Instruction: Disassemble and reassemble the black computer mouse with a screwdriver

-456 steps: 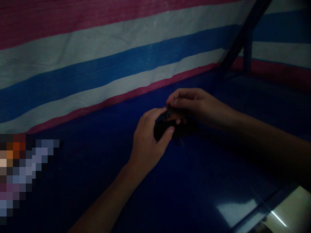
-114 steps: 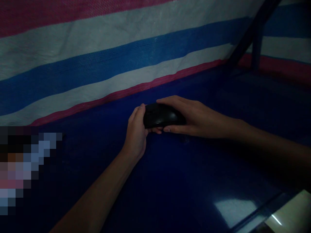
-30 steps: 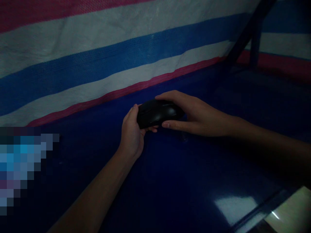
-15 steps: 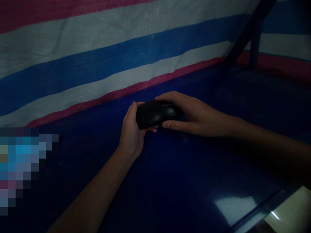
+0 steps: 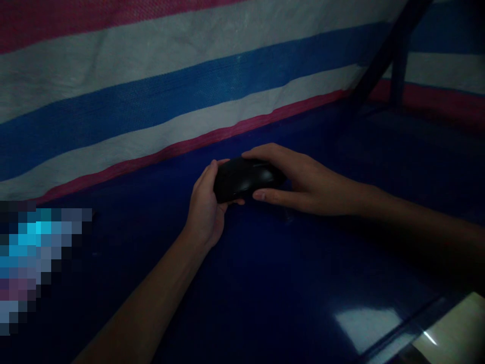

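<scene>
A black computer mouse [image 5: 242, 178] is held between my two hands over the dark blue tabletop [image 5: 242, 283]. My left hand [image 5: 206, 202] grips its left end, with the thumb along the near top edge and fingertips showing underneath. From the right, my right hand [image 5: 299, 179] closes on the other end. Its thumb lies along the near side and its index finger along the far upper edge. The mouse's underside and the right hand's other fingers are hidden.
Behind the table hangs a striped sheet [image 5: 189, 96] in red, white and blue. A dark slanted post [image 5: 386, 55] stands at the back right. A blurred, pixelated patch [image 5: 38, 258] covers something at the left. Light reflects off the surface at the lower right.
My left hand and the mouse's left end have shifted very slightly to the right. My right hand keeps almost the same place and grip.
</scene>
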The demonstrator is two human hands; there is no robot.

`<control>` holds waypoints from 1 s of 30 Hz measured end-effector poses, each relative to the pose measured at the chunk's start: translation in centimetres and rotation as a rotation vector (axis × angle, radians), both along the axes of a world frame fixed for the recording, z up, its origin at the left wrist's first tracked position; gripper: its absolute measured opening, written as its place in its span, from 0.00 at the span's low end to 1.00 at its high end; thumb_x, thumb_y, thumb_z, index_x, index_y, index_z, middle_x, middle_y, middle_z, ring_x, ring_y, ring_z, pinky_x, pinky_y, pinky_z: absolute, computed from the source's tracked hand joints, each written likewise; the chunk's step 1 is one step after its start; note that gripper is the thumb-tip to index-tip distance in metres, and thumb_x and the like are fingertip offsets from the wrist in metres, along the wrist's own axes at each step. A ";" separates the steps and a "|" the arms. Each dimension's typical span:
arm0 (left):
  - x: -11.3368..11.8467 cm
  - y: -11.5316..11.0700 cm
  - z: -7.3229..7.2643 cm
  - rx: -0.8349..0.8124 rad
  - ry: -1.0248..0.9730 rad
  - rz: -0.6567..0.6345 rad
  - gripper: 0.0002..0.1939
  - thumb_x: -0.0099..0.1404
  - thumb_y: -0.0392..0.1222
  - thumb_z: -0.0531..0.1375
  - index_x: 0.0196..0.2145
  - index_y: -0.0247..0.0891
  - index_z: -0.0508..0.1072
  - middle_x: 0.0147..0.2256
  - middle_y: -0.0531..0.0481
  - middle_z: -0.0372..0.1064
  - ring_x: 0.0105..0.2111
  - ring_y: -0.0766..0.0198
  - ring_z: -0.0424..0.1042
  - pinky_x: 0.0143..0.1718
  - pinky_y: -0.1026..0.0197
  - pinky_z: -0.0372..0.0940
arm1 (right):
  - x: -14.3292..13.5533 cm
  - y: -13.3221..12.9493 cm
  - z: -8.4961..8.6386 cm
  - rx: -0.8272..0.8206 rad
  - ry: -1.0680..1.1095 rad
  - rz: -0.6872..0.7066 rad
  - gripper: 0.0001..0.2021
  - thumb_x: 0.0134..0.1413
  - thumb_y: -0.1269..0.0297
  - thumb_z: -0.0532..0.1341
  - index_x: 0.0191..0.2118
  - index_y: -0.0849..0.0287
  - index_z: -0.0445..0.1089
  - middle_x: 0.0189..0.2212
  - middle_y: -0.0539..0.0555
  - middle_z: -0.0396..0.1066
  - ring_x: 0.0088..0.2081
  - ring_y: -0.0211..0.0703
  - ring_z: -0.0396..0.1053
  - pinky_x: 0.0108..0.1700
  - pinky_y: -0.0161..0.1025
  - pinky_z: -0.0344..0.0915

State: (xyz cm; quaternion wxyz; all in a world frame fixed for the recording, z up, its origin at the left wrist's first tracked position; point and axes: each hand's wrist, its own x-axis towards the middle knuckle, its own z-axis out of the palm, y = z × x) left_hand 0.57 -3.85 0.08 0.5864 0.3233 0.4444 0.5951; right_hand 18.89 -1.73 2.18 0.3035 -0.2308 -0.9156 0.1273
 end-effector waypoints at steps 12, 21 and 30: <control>0.0 -0.1 -0.2 0.057 0.010 -0.030 0.13 0.62 0.48 0.57 0.37 0.36 0.72 0.33 0.50 0.70 0.26 0.67 0.72 0.16 0.69 0.64 | -1.1 -0.3 0.9 -0.851 0.470 -0.174 0.13 0.64 0.56 0.51 0.44 0.57 0.68 0.31 0.50 0.73 0.27 0.38 0.72 0.26 0.35 0.69; 0.9 -1.1 0.4 0.009 -0.176 -0.252 0.12 0.67 0.48 0.53 0.39 0.39 0.71 0.37 0.48 0.73 0.31 0.62 0.76 0.22 0.63 0.73 | -1.5 -0.2 0.1 -0.859 0.672 -0.143 0.13 0.63 0.58 0.52 0.31 0.56 0.69 0.18 0.48 0.68 0.15 0.37 0.66 0.10 0.33 0.60; 1.0 -0.8 0.3 -0.097 -0.180 -0.137 0.15 0.67 0.48 0.51 0.37 0.35 0.70 0.30 0.47 0.73 0.22 0.64 0.72 0.15 0.65 0.69 | -1.9 -0.5 -0.3 -0.795 0.541 -0.220 0.12 0.64 0.60 0.50 0.35 0.58 0.68 0.21 0.49 0.67 0.17 0.37 0.67 0.14 0.35 0.65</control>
